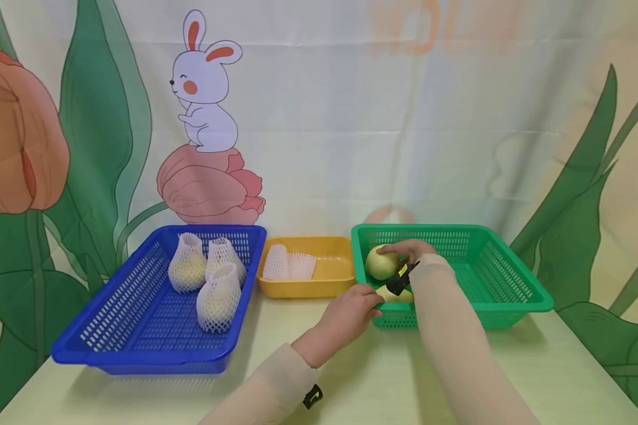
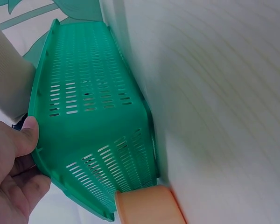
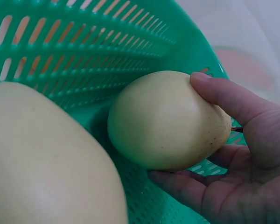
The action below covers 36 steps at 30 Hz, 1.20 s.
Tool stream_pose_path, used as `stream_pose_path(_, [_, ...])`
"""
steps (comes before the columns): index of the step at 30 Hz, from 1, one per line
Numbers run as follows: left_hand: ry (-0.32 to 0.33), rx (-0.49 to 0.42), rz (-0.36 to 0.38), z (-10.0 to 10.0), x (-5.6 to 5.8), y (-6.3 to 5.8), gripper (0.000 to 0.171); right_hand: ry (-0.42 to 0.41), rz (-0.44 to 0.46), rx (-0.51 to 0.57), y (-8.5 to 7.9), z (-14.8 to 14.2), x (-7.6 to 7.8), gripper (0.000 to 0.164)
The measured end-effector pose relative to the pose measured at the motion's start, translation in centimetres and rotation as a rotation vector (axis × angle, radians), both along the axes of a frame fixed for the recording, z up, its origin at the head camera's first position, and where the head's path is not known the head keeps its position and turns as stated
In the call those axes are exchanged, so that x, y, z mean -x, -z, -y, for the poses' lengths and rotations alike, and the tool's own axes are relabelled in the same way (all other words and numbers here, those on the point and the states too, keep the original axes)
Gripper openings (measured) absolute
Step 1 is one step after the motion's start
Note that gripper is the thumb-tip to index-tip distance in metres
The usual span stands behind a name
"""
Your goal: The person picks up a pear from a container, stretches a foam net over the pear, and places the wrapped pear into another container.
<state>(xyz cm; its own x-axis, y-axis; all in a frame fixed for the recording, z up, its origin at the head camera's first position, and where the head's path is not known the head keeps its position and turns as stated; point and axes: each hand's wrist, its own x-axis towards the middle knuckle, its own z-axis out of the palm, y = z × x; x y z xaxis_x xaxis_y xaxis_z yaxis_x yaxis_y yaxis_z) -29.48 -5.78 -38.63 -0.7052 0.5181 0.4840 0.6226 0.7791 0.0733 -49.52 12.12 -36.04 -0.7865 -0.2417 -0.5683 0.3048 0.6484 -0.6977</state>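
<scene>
A green plastic basket (image 1: 502,307) stands on the right of the table. Its front left corner is held by my left hand (image 1: 349,314); in the left wrist view the thumb (image 2: 29,135) and curled fingers grip the rim. Inside that corner my right hand (image 1: 412,250) holds a pale yellow-green pear (image 1: 381,264). The right wrist view shows the thumb on one side of this pear (image 3: 163,121) and fingers under the other, its stem toward the palm. A second bare pear (image 3: 46,163) lies beside it, partly hidden by the right wrist in the head view.
On the left, a blue basket (image 1: 154,358) contains three pears in white foam nets (image 1: 219,298). Between the baskets sits a yellow tray (image 1: 332,268) with white foam nets (image 1: 300,266) in it. Behind the table hangs a printed curtain (image 1: 319,118).
</scene>
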Motion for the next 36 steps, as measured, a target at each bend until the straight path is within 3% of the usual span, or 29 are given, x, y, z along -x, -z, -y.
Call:
stream_pose_path(12, [0.002, 0.022, 0.016, -0.2, 0.0, -0.1, 0.018, 0.047, -0.005, 0.033, -1.8, -1.0, -0.2, 0.088])
stream_pose_path(24, [0.019, 0.023, 0.075, 0.1, 0.1, -0.6, 0.022, 0.103, -0.062, 0.046, -4.5, -2.5, -2.2, 0.087])
stream_pose_path(36, [0.047, -0.025, 0.184, 0.4, -0.1, -1.3, 0.034, 0.034, -0.186, 0.101, -6.6, -3.8, -3.1, 0.088])
